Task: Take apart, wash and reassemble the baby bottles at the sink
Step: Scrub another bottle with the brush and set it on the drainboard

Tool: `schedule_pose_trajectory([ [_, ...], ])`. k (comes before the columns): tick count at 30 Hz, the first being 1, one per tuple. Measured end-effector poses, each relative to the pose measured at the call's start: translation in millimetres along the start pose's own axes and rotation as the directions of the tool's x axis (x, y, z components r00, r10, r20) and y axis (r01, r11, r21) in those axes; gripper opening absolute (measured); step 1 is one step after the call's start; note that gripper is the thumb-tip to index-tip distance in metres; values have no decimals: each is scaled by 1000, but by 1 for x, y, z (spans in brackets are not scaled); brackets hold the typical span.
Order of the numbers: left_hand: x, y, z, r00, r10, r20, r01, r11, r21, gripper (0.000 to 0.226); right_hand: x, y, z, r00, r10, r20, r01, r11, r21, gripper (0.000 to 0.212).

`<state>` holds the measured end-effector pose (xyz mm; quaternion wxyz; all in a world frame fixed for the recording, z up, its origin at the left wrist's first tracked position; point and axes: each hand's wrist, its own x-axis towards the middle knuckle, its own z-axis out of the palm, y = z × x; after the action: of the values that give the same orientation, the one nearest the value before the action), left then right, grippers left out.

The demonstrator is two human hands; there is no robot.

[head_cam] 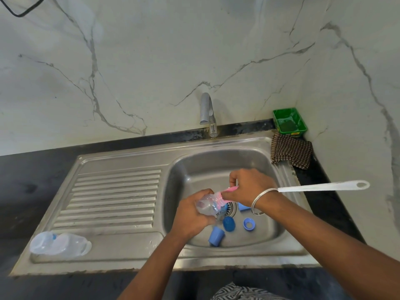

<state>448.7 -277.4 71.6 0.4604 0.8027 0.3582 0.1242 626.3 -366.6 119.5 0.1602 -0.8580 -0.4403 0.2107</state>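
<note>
Bottles (207, 205): three; hands (191, 215): two.

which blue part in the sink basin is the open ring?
The blue ring, rightmost of the front three: a hole shows through its centre. The blue cap and blue dome beside it look closed.

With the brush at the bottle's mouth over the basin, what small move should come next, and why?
Probably push the brush deeper into the clear bottle. The left hand grips the bottle and the right hand grips the brush; its pink head sits only at the mouth.
</note>
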Motion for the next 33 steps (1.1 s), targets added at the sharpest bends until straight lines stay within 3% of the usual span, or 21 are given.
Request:
schedule_pose_trajectory([
  [6, -2, -6, -2, 1000, 30, 10, -30, 999, 29, 57, 1, -4, 1, 999, -52, -2, 52, 994, -92, 41],
  [11, 0, -13, -9, 999, 19, -34, -17, 999, 39, 65, 7, 0, -3, 974, -165, 155, 140, 977, 159, 19],
  [16, 2, -7, -13, 990, 139, -16, -136, 985, 109, 56, 7, -5, 1, 966, -220, 135, 212, 975, 68, 13],
  [18, 4, -9, -16, 990, 142, -21, -139, 986, 95, 57, 7, -8, 2, 947, -252, 201, 232, 965, 119, 12],
  [20, 6, -16, -22, 994, 103, -32, -102, 994, 49, 61, 9, -7, -6, 922, -271, 276, 222, 955, 198, 25],
  [22, 8, -21, -30, 997, 75, -29, -74, 997, 30, 63, 11, -3, -13, 908, -292, 301, 252, 954, 164, 38],
  [28, 14, -31, -53, 993, 96, 68, -101, 993, 63, 60, 12, -1, -24, 898, -249, 363, 203, 966, 161, 25],
  [33, 15, -30, -57, 969, 166, 184, -192, 972, 137, 60, 7, -29, -1, 922, -289, 257, 309, 950, -39, 28],
])
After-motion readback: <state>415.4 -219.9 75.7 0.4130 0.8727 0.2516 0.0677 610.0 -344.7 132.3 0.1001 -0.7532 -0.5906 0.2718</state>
